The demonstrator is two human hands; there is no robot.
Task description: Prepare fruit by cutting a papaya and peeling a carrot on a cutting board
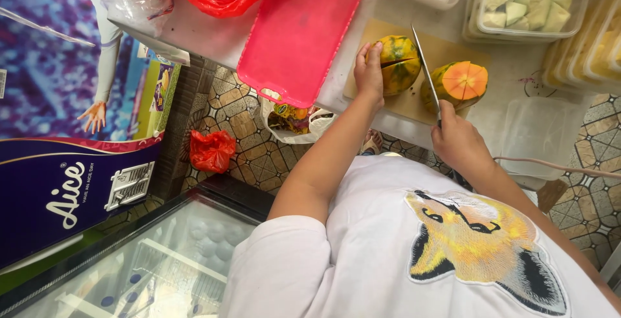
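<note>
Left hand (369,72): fingers clasp the uncut papaya half (399,64) on the cutting board (446,49).
Right hand (458,142): fingers clenched round the knife (425,72).
Cut papaya half (458,84): at 3 o'clock of the blade.
Red tray (297,30): at 9 o'clock on the desk (207,36).

A small fruit stall or snack shop, shown by the white counter (213,36) carrying a cutting board (414,101) with a papaya cut in two. Beyond the board stand stacked clear plastic tubs (533,4) of cut fruit pieces; to its left lies a red tray (297,30), and below the counter's edge hangs a bag of peelings (294,119). Left of the counter, on a patterned tile floor (249,140), stands a glass-topped chest freezer (155,260) beside a printed ice-cream advertising panel (58,182).
</note>
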